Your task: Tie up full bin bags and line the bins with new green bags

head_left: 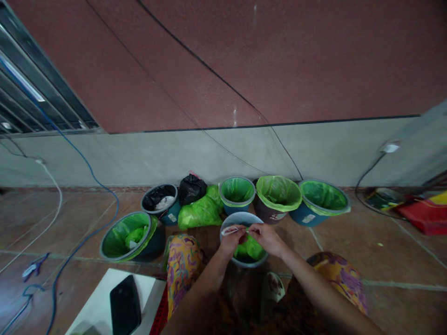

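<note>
Left hand [236, 238] pinched a white strip [229, 230], right hand [267, 238] green plastic [253, 250], whose weight the grey bucket [240, 217] seemingly bore

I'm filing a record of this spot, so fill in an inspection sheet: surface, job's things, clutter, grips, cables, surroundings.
Surface: brown tiled floor, pale joints visible.
Job's things: grey bucket with bright green plastic inside.
Clutter: black phone on a white surface; small tool on the floor at left, too blurred to identify.
Grips: left grip and right grip close together over the bucket; a white loop shows at the left one; exact hold unclear.
Cables: blue cable and white cable on the floor at left; dark cable at right.
Surroundings: four green-lined buckets, one black-lined bucket, black bag, green bag; red-and-pale wall behind.
</note>
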The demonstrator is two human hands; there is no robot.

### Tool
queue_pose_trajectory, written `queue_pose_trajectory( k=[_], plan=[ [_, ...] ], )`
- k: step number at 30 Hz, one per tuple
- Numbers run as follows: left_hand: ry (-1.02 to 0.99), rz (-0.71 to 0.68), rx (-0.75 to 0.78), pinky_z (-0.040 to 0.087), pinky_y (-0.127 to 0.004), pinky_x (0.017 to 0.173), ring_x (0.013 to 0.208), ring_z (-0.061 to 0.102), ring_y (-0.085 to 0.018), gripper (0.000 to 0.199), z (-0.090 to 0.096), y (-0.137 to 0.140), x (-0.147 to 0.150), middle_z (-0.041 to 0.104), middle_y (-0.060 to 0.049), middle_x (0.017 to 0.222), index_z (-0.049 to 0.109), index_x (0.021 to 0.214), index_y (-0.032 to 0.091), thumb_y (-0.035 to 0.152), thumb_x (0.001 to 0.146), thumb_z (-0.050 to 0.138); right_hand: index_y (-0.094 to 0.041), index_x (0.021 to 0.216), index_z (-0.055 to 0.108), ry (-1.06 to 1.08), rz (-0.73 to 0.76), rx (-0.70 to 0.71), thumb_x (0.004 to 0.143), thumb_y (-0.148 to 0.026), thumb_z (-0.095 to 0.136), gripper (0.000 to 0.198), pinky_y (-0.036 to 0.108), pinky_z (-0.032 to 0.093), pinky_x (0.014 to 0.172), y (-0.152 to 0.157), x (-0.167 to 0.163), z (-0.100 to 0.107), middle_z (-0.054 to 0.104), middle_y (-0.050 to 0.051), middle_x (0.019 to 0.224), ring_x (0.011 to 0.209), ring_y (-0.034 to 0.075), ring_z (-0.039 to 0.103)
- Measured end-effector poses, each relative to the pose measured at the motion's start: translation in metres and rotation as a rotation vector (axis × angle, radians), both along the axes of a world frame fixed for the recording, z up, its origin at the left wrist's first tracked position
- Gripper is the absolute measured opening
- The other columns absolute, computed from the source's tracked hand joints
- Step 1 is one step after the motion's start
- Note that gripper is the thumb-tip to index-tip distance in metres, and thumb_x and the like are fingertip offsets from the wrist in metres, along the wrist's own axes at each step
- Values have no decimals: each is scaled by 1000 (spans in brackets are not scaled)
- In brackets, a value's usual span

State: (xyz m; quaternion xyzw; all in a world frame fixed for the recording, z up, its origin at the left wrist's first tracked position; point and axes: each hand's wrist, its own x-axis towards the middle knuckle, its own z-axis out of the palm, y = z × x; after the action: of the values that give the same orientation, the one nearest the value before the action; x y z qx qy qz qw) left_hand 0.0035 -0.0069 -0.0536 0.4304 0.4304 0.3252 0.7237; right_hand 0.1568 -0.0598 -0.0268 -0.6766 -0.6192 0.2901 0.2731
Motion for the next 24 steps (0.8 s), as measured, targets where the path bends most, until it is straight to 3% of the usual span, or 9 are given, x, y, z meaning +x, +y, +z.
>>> queue_pose_trajectory(
  k=[3,9,18,21,24],
  plan=[
    [1,13,-77,49,-27,63,60,60,-13,22,3,1,0,66,1,65,71,74,17,29,58,78,-18,81,73,40,-12,-20,82,-28,52,24,28,43,66,-4,-3,2,72,5,76,71,18,62],
    [161,-40,187,47,-25,65,59,57,-12,8,-2,8,0,67,1,60,69,57,17,11,53,70,-18,81,76,28,-15,-67,80,-26,55,23,27,42,66,-4,4,0,73,4,76,71,18,62],
    [74,-50,215,48,-26,67,62,59,-13,6,-2,5,-3,69,0,65,71,64,16,17,59,71,-15,81,76,5,34,-141,78,-23,58,21,27,41,65,5,2,6,73,6,76,72,17,63],
    [101,-63,303,47,-24,64,61,57,-11,7,-4,7,-2,67,2,64,68,64,17,12,61,65,-17,79,76,-23,31,-154,78,-24,58,19,27,41,65,7,3,3,73,5,77,72,18,63],
    [180,-75,439,47,-24,64,63,58,-12,14,-4,8,-1,66,2,66,68,69,17,8,64,58,-19,87,75,-17,-26,-103,76,-20,59,19,27,43,73,12,3,-1,75,6,90,82,19,64]
  ],
)
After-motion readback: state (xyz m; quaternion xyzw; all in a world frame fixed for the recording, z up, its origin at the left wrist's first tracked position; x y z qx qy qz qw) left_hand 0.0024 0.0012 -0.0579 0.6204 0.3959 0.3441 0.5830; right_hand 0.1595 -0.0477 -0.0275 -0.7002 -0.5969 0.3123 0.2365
